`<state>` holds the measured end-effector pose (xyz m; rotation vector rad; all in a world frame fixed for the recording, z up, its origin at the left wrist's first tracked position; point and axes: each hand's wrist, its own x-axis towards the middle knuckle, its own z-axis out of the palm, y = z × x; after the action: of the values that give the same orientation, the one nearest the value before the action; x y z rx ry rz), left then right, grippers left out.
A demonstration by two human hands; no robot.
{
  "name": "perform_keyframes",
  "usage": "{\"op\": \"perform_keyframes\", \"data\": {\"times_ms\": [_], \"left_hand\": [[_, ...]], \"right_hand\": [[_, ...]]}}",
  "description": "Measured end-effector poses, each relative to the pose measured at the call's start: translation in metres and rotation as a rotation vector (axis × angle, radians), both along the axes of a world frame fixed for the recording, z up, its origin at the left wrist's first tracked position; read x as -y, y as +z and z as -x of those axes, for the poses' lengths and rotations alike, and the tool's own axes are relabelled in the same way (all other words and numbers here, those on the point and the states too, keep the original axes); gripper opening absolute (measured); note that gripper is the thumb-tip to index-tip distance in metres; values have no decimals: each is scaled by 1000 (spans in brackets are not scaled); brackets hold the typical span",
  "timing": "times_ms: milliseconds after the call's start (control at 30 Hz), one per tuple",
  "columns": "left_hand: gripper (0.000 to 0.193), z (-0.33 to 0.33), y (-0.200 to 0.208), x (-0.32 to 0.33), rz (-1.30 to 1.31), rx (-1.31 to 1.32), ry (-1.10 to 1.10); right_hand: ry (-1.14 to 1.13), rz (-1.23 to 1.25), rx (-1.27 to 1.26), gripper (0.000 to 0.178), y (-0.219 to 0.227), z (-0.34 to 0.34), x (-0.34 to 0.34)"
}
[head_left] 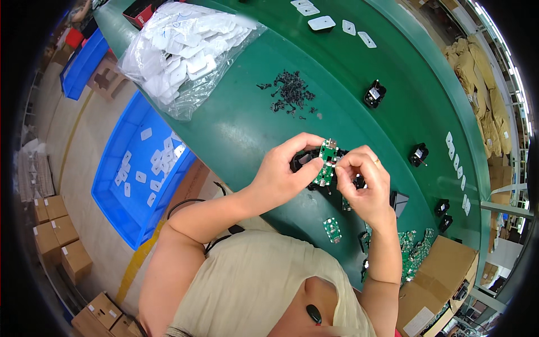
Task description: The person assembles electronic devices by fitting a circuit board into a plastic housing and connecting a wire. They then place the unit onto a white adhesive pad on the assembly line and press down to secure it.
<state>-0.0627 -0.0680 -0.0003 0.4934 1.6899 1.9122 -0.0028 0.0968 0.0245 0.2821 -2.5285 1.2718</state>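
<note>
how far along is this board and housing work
Done, it seems: several black housings sit spaced along the green belt. In hand: the left hand and right hand hold one green circuit board over a black part. Left: a heap of green boards by the cardboard box, one loose board, a pile of small black pieces.

One view only: head-worn fisheye, looking steeply down from above the wearer's own shoulder and chest at lower centre. Green bench (pixel 247 121) sweeps from upper left to lower right, its edges bowed. Both hands sit close, mid-frame. Floor and blue bins (pixel 120 194) lie far below, left side. Black vignette rims the corners.
</note>
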Motion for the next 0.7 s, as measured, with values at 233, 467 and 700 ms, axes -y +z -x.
{"op": "perform_keyframes", "data": {"times_ms": [233, 467, 700], "left_hand": [[23, -3, -6, -6, 66, -317, 77], [22, -5, 2, -13, 202, -619, 212], [28, 1, 12, -14, 262, -647, 196]], "right_hand": [[-1, -81, 9, 18, 5, -1, 0], [-19, -430, -82, 18, 8, -1, 1], [-42, -808, -143, 18, 12, -2, 11]]}}
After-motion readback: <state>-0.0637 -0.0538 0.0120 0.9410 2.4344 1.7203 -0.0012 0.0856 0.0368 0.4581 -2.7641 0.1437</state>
